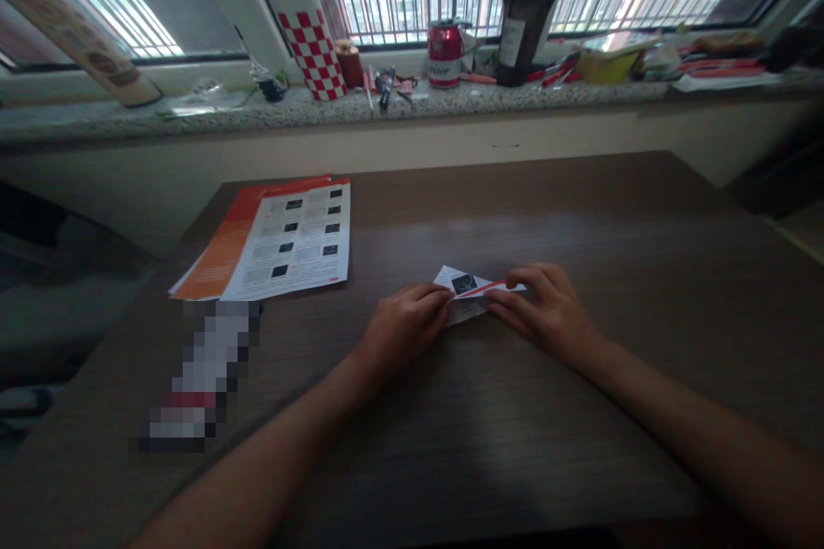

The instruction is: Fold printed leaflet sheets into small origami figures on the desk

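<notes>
A small piece of folded printed paper (464,285) lies on the dark wooden table (412,429), white with a dark picture and a red stripe along one fold. My left hand (412,317) presses its left end, fingers held together over the edge. At the right end, my right hand (547,309) pinches the paper between thumb and curled fingers. A lower flap of the paper shows between the two hands. The fingertips hide parts of both ends.
Orange and white printed sheets (299,240) are stacked at the table's back left, with a pixelated object (206,377) below them. On the granite windowsill (412,107) stand a checkered white bottle (312,51), a red can (444,56), a dark cup (521,34) and assorted clutter.
</notes>
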`<action>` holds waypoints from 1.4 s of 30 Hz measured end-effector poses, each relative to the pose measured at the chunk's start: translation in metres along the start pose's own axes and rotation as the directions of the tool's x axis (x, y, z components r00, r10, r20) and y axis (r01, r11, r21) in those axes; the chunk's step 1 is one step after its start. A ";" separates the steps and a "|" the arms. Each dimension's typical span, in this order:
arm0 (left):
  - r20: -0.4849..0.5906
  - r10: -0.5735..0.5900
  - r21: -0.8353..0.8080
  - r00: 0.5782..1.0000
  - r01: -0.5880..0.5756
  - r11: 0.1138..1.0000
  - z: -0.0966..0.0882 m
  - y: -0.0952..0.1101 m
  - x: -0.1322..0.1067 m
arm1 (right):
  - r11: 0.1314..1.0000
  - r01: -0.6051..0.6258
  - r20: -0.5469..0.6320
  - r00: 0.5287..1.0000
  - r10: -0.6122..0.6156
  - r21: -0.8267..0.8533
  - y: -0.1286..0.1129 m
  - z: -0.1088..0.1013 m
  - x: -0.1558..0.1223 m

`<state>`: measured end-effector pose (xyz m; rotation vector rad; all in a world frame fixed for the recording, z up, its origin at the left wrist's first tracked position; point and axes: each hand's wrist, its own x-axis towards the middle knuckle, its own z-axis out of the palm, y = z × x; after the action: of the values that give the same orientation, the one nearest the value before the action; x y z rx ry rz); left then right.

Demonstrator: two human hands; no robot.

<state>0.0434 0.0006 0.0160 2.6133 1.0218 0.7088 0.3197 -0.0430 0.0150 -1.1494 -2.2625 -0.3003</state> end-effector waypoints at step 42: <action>-0.003 -0.091 0.201 0.996 0.089 0.975 -0.036 0.021 0.003 | 0.932 -0.095 0.201 0.979 0.025 0.349 -0.017 0.001 0.017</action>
<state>0.0389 -0.0110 0.0556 2.7137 1.2620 0.6037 0.2980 -0.0419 0.0254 -1.0868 -2.3155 0.2529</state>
